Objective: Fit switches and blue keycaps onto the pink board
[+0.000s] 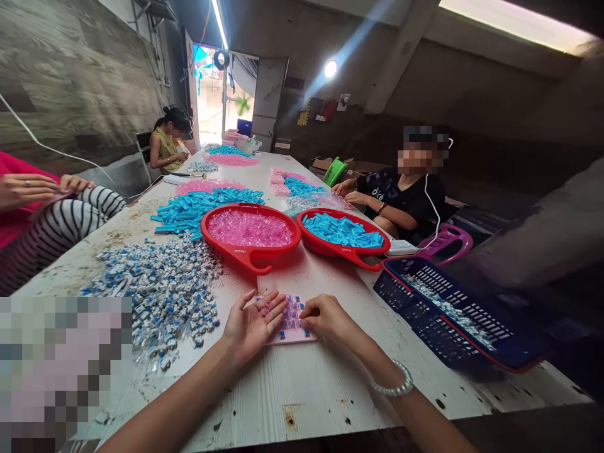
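- The left hand (250, 324) lies palm up, unclenched, with small pink pieces (265, 310) on it.
- The right hand's (330, 321) fingertips bunch together; whether they pinch anything, I cannot tell.
- Between both hands, the pink tray (302, 336) rests on the table (264, 402).
- Beyond stand two red bowls (257, 259).

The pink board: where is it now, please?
The pink board lies on the table between the left hand and the right hand, below centre in the head view.

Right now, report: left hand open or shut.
Open: the left hand is palm up, small translucent pink pieces lying on it.
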### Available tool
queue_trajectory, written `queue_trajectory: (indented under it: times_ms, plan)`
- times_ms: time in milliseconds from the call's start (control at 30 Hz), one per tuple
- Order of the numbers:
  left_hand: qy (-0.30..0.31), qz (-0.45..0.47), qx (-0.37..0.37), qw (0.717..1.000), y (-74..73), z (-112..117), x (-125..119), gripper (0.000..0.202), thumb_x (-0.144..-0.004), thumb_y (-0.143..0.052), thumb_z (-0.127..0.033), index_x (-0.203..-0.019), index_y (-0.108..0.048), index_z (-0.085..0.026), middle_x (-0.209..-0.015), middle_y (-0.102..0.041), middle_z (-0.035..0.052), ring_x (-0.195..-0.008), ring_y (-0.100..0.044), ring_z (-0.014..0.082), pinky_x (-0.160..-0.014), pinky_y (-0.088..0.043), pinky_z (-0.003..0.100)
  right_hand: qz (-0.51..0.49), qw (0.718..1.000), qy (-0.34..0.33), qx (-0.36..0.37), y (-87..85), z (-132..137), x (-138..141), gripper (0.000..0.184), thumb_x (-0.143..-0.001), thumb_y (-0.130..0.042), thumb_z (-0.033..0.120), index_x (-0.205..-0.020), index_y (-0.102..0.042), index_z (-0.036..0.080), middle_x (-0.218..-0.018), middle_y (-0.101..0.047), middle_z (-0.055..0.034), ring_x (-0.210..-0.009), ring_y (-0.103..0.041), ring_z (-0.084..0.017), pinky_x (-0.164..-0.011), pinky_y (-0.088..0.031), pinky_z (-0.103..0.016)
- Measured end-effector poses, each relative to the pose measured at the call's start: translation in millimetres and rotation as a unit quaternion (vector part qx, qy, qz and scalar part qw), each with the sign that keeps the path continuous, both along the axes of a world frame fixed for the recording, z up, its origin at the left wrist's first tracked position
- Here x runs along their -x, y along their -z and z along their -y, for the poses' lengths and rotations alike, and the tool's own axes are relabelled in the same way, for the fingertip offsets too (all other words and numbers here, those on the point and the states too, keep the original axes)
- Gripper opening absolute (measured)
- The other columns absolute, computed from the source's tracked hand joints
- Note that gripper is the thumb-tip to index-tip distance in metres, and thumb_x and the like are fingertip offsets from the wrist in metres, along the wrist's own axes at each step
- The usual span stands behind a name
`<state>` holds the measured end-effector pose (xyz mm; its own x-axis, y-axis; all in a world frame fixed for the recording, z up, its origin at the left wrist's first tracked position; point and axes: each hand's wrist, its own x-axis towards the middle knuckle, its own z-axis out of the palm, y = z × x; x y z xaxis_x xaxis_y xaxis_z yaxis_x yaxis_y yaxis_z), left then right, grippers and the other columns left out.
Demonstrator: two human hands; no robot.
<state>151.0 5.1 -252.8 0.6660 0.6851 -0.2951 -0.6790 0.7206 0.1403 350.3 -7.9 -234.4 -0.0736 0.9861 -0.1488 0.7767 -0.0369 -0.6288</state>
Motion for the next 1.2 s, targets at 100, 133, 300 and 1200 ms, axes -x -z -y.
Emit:
queue_trajectory:
  times_ms: [100,133,300,1200]
  plan:
    - [0.000,0.001,-0.002,1.000,0.8,0,0,0.041,-0.090,-0.042,-0.029,-0.119,-0.047,-0.001,-0.117,-0.057,0.0209,-0.113,-0.055,0.0282,-0.092,-0.047,0.033,0.064,0.991,-0.087,0.081,-13.8,-22,3,0.013,-0.056,-0.069,0.002,-0.064,-0.071,0.011,-0.060,-0.067,-0.0024,-0.057,-0.059,-0.013,-0.052,-0.040,-0.018]
    - [-0.001,0.000,-0.001,1.000,1.1,0,0,0.041,-0.090,-0.042,-0.029,-0.120,-0.047,-0.001,-0.118,-0.057,0.0209,-0.114,-0.054,0.0282,-0.092,-0.047,0.033,0.103,0.982,-0.116,0.107,-19.1,-29,6,0.012,-0.055,-0.071,0.004,-0.065,-0.071,0.010,-0.059,-0.067,-0.0022,-0.056,-0.058,-0.012,-0.050,-0.039,-0.018]
    - [0.003,-0.006,0.003,1.000,1.5,-1,0,0.044,-0.090,-0.042,-0.029,-0.123,-0.044,0.000,-0.119,-0.056,0.0216,-0.115,-0.054,0.0285,-0.091,-0.048,0.033,0.298,0.913,-0.194,0.197,-37.5,-56,26,0.013,-0.057,-0.077,0.013,-0.066,-0.070,0.007,-0.055,-0.063,-0.0033,-0.050,-0.052,-0.010,-0.047,-0.037,-0.018]
    - [-0.007,-0.032,0.006,0.999,1.9,-1,-2,0.045,-0.091,-0.038,-0.030,-0.124,-0.045,0.000,-0.107,-0.063,0.0193,-0.098,-0.063,0.0239,-0.088,-0.047,0.032,0.205,0.929,-0.175,0.255,-29.8,-60,22,0.027,-0.046,-0.081,0.022,-0.044,-0.055,0.014,-0.035,-0.046,0.0057,-0.042,-0.049,-0.010,-0.045,-0.039,-0.019]
